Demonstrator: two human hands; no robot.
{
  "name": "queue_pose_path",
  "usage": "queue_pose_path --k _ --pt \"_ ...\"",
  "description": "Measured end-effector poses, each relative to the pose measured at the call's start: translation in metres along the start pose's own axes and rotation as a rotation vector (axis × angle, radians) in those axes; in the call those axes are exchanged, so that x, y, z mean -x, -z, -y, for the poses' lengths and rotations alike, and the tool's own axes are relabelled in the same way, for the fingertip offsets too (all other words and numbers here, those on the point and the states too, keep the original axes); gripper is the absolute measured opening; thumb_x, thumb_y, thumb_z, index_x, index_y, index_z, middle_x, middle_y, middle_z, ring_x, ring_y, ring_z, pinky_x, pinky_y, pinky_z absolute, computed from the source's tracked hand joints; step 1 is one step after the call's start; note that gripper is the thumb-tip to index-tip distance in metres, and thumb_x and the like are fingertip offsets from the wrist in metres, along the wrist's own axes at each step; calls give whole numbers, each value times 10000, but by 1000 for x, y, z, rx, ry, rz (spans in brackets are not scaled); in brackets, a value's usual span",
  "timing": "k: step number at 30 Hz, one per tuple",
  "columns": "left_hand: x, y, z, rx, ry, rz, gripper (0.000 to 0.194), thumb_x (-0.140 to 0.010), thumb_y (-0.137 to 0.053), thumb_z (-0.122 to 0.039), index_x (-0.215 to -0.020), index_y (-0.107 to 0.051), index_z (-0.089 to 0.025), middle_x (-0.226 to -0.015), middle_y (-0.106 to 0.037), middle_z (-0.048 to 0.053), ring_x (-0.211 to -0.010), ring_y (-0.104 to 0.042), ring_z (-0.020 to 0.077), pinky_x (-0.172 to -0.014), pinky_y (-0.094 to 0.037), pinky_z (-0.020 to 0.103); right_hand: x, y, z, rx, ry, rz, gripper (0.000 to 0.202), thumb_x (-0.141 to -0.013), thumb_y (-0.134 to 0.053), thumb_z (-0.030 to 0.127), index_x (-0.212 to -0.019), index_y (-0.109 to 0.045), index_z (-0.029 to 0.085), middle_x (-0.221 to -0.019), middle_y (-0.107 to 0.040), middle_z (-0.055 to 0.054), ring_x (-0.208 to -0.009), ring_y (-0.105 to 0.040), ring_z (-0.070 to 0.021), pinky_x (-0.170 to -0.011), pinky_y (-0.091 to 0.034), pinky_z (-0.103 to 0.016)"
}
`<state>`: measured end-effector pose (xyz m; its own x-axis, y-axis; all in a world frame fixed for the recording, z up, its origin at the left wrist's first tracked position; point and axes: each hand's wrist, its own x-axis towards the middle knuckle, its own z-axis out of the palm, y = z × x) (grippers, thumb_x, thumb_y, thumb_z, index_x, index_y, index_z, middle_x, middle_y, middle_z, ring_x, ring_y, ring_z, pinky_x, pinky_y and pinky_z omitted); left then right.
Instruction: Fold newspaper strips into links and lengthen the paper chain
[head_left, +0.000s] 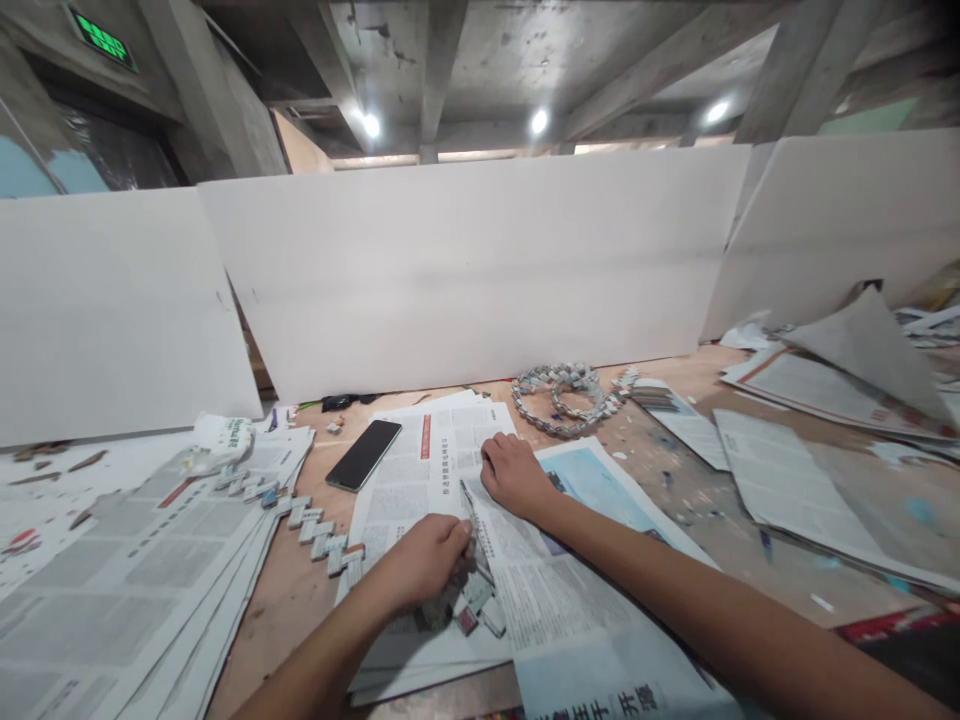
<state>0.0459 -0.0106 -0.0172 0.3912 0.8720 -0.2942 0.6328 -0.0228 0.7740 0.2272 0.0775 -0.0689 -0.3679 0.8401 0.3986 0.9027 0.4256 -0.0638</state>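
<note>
My left hand (433, 556) is closed, thumb against the curled fingers, low over the newspaper stack. A thin, pointed grey sliver (470, 505) rises beside its thumb; whether it is a blade or a paper edge I cannot tell. What sits inside the grip is hidden. Just below lie small folded-paper pieces (478, 592), partly covered by the hand. Farther up and to the right, my right hand (514, 474) rests with curled fingers on the newspaper sheet (540, 590), gripping it near its upper part. A zigzag folded-paper chain (307, 522) runs left of my left hand.
A black phone (364, 455) lies on the papers. Coiled paper chain (559, 398) sits near the white partition (480, 280). Newspaper piles (150, 570) fill the left, with a white plastic packet (219, 443) on them. Loose sheets (795, 475) spread over the right.
</note>
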Motion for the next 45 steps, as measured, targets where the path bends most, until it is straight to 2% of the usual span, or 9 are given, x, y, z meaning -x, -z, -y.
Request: queue_pose_path --k 4,11,17,23,28,32,36,42,45 --pt "7 2 5 -32 -20 -15 445 -915 -344 -548 -645 -452 -211 -601 -459 -20 -567 -412 147 -568 -320 267 2 3 1 2 2 1 91 -894 -511 202 -942 -576 160 -977 -588 -98 -930 -477 -247 -800 -308 -347" --pt "15 1 6 -43 25 -63 409 -927 -333 -458 -614 -428 -212 -558 -428 -27 -516 -396 137 -523 -288 260 1 9 4 23 -34 -7 131 -900 -538 250 -969 -587 150 -1033 -602 -125 -976 -492 -266 -829 -320 -354" --pt "14 -7 2 -5 63 -114 394 -937 -305 -429 -625 -409 -212 -553 -439 -26 -499 -417 133 -504 -295 255 2 4 8 37 -68 63 223 -977 -446 287 -911 -615 157 -880 -647 -104 -888 -544 -253 -804 -336 -348" --pt "17 -17 1 61 9 -28 401 -939 -286 -499 -669 -395 -223 -522 -401 -59 -452 -431 127 -479 -332 245 14 0 12 42 -84 40 236 -971 -454 336 -986 -596 148 -1010 -617 -125 -975 -508 -269 -890 -318 -369" --pt "26 -17 2 21 -77 -15 415 -942 -342 -517 -666 -420 -216 -572 -455 -46 -548 -446 136 -568 -349 252 18 0 13 39 -80 11 228 -968 -453 337 -976 -585 151 -1004 -597 -120 -980 -487 -268 -902 -308 -378" --pt "37 -12 2 -5 -58 29 420 -961 -307 -507 -684 -429 -215 -609 -537 -25 -543 -459 138 -567 -346 254 19 1 13 37 -72 -1 202 -953 -473 321 -962 -583 152 -992 -594 -119 -958 -483 -267 -883 -314 -377" --pt "45 -10 1 6 -13 20 407 -959 -322 -494 -695 -444 -209 -658 -541 -24 -519 -446 124 -538 -328 246 20 4 14 37 -67 -4 192 -948 -471 300 -963 -585 147 -988 -595 -121 -950 -483 -269 -873 -319 -379" --pt "44 -26 -2 135 59 -51 419 -950 -308 -510 -691 -446 -211 -578 -451 -48 -494 -401 123 -512 -302 240 20 4 14 33 -71 -4 168 -931 -485 278 -960 -584 145 -993 -595 -123 -959 -482 -273 -875 -321 -380" --pt "47 -38 -5 117 27 -93 419 -954 -297 -509 -688 -435 -216 -591 -442 -40 -549 -424 141 -541 -316 245 19 4 14 31 -73 -1 154 -922 -496 271 -945 -584 147 -980 -595 -122 -948 -483 -268 -877 -323 -375"
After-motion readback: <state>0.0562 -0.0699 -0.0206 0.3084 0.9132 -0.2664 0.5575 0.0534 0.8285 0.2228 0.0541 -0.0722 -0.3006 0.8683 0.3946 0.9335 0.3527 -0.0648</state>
